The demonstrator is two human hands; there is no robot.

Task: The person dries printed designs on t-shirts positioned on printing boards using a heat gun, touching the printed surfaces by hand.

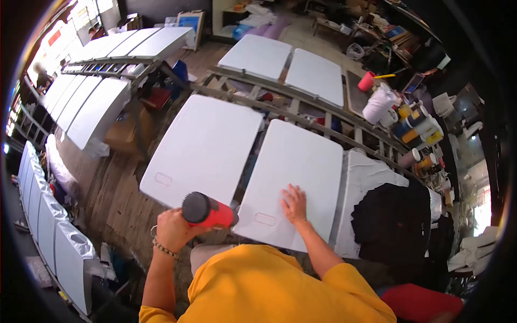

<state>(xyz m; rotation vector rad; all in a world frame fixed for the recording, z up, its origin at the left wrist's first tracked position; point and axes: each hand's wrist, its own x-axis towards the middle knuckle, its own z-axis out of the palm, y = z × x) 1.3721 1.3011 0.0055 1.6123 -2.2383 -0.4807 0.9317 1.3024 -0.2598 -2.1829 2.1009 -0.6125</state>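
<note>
My left hand (175, 231) is closed around a red and black heat gun (218, 213), its black vented end up and to the left. The other end of the heat gun sits by the near left corner of a white board (301, 156). Flat on that board, fingers spread, lies my right hand (294, 203). A small rectangular outline (265, 218) shows on the board's surface between the two hands. To the left is a second white board (207, 140) with a similar small outline (163, 179).
Two more white boards (256, 56) lie across the metal rack (301, 116). Black cloth (393, 220) is draped at the right. Beyond it stand paint tubs (414, 121) and a pink cup (366, 82). More board rows (99, 107) fill the left side.
</note>
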